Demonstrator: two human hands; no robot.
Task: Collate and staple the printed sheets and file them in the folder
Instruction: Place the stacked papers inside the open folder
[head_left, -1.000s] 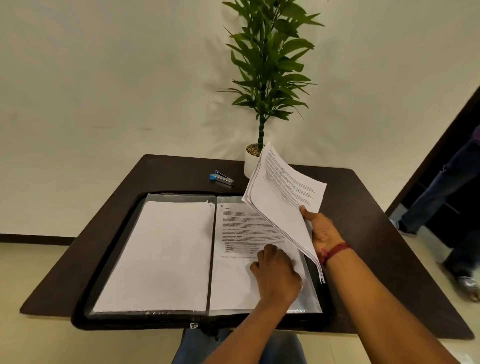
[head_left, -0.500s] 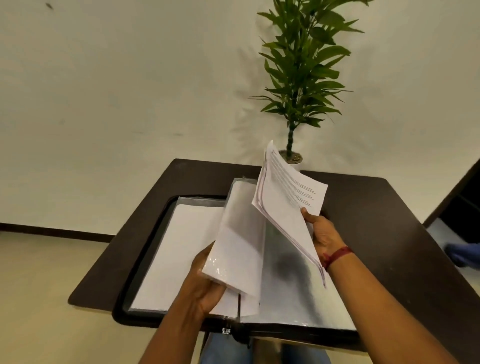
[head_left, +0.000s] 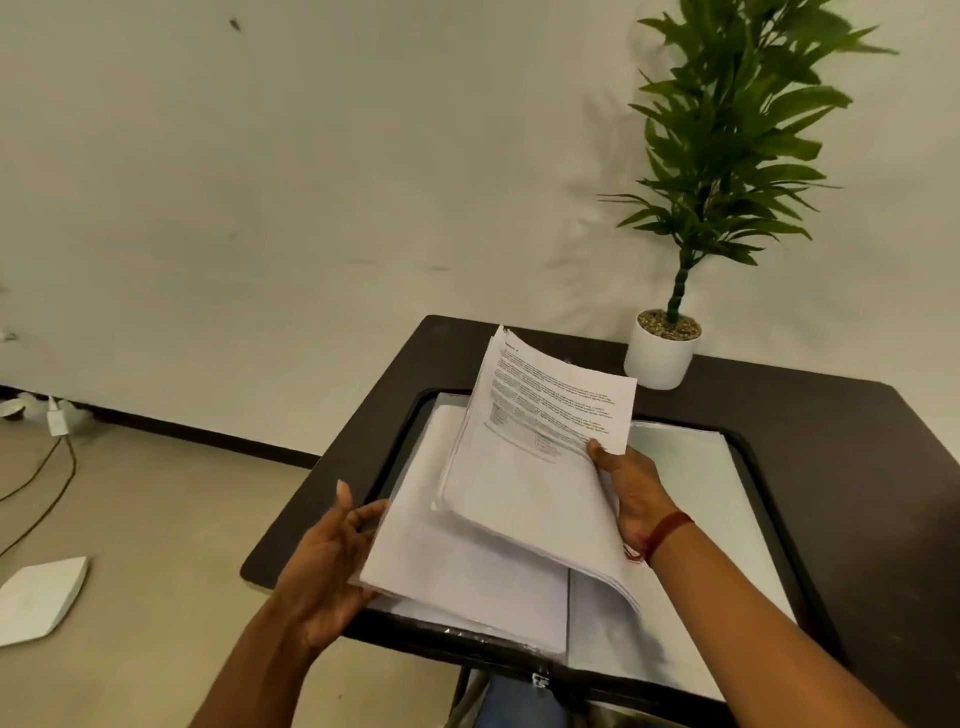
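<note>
One leaf of the folder (head_left: 770, 519) has gone over. Half a second ago the left hand (head_left: 327, 561) was carrying a plastic sleeve across the spine. Now that sleeve lies flat on the left pile (head_left: 457, 561), and the hand has let go. Its fingers (head_left: 371, 514) are released and spread at the pile's left edge; whether they touch it is hard to tell.

The right half now shows a bare clear sleeve (head_left: 691, 493), where a printed page lay a second ago. That looks like a free pocket for filing.

The right hand (head_left: 631, 493) keeps grasping the printed sheets (head_left: 540, 467) at their right edge, thumb on top. The bundle hangs tilted over the middle of the open folder, clear of the surface (head_left: 857, 467). Whether it is stapled cannot be told. The stapler seen a second ago on the far side is no longer visible. Likely next is sliding the bundle into the right sleeve, with the free left hand holding the pocket open.
</note>
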